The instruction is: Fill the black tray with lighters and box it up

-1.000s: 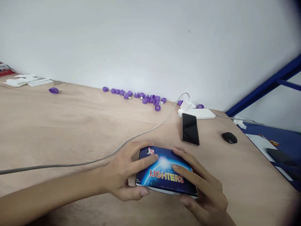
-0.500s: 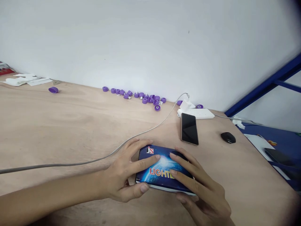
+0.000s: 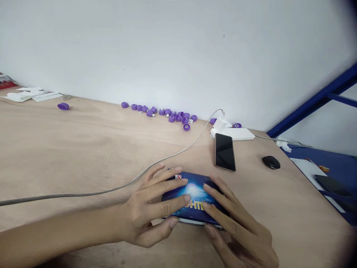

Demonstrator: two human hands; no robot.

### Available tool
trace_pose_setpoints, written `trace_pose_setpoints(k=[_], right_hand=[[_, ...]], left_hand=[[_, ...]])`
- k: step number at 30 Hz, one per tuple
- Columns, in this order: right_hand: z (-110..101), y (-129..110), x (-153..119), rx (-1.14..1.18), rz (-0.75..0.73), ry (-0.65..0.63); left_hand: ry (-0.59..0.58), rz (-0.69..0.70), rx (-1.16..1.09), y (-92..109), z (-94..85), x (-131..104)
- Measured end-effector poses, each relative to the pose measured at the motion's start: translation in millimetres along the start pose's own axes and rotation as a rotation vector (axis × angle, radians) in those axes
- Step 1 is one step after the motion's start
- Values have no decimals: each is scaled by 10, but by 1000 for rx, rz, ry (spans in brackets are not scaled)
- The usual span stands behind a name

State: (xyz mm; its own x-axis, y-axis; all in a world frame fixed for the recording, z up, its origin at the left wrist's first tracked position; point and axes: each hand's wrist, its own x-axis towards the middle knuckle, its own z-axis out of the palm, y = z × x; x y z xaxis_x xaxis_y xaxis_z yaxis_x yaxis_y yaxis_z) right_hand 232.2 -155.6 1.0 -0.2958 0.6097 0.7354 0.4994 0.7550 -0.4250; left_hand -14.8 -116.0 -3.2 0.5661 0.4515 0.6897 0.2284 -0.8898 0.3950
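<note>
A dark blue cardboard box [image 3: 192, 189] with a bright glow and coloured lettering, partly covered, lies on the table before me. My left hand [image 3: 146, 206] grips its left side, fingers spread over the top and thumb at the near edge. On the right side, my right hand [image 3: 244, 223] holds the box too, with its fingers across the top and the thumb by the front edge. A pale strip shows along the box's lower front. What is inside the box is hidden.
Several purple caps [image 3: 178, 118] lie along the wall on the wooden table [image 3: 83, 149]. A grey cable [image 3: 111, 191] runs to a white power strip [image 3: 240, 134]. A phone [image 3: 224, 152] and a black mouse [image 3: 271, 162] are at right. Papers [image 3: 25, 95] lie far left.
My left hand's fingers have moved onto the box top and now cover more of the logo and the first letters. The right hand has shifted slightly, still on the box.
</note>
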Motion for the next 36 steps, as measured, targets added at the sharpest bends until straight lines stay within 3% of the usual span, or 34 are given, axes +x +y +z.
trace_pose_setpoints(k=[9, 18, 25, 28, 33, 36], right_hand=[[15, -41, -11, -23, -34, 33], [61, -85, 32, -52, -18, 44], [29, -102, 99, -93, -79, 19], [19, -97, 112, -100, -120, 5], [7, -97, 156, -121, -135, 0], [-90, -121, 273, -178, -136, -82]], left_hand=[[-4, 42, 18, 68, -49, 82], [40, -7, 60, 224, -56, 138], [58, 42, 62, 187, -63, 157], [24, 96, -40, 142, -104, 183], [-17, 39, -181, 101, -214, 263], [-148, 38, -201, 89, -307, 322]])
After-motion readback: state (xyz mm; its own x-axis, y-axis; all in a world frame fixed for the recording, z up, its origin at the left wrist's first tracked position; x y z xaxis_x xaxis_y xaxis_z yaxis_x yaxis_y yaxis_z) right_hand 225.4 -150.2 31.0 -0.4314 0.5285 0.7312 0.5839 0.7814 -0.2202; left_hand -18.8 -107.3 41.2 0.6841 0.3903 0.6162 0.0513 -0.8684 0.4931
